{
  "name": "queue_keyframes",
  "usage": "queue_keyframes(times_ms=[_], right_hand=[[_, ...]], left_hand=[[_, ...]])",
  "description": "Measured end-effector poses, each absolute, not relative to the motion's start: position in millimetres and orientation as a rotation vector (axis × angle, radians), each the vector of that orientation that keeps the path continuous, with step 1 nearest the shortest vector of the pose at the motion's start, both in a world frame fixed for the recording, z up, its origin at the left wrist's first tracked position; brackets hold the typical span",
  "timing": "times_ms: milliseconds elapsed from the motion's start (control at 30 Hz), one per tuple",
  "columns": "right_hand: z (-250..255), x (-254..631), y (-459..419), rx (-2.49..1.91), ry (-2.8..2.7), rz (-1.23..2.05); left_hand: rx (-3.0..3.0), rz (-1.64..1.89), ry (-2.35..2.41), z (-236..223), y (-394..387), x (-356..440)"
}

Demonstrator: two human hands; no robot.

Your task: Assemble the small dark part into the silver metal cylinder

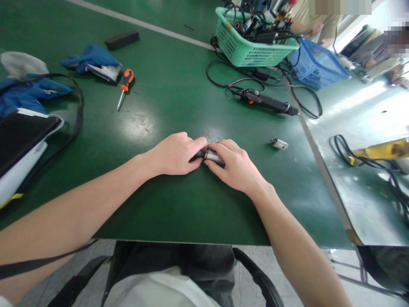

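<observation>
Both hands meet over the green table, gripping a short silver-grey metal cylinder (213,157) with a dark end on its left. My left hand (175,154) is closed around the dark end, fingers hiding most of it. From the other side, my right hand (232,164) wraps over the metal part, thumb in front and fingers behind. Whether the dark and silver portions are one piece, I cannot tell. Off to the right of my right hand lies a small silver cylindrical part (279,144) with a dark tip.
An orange-handled screwdriver (127,81), blue gloves (96,59) and a dark block (122,39) lie left. A corded electric screwdriver (266,101) sits before a green basket (255,53) of cables and parts. Beyond are a blue basket (316,68) and other people's hands.
</observation>
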State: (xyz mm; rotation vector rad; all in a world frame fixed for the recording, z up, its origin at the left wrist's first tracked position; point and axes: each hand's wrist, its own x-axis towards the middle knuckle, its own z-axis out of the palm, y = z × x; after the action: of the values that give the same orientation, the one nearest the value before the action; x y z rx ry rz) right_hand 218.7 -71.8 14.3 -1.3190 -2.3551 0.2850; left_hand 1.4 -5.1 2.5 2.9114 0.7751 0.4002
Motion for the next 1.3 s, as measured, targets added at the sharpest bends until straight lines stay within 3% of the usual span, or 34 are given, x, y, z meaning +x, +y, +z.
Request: queue_keyframes(times_ms=[1300], right_hand=[[17.0,218.6,-72.8,-1.348,-2.319,0.323]], left_hand=[[2.923,0.425,0.773,4.1,-6.1,2.0]])
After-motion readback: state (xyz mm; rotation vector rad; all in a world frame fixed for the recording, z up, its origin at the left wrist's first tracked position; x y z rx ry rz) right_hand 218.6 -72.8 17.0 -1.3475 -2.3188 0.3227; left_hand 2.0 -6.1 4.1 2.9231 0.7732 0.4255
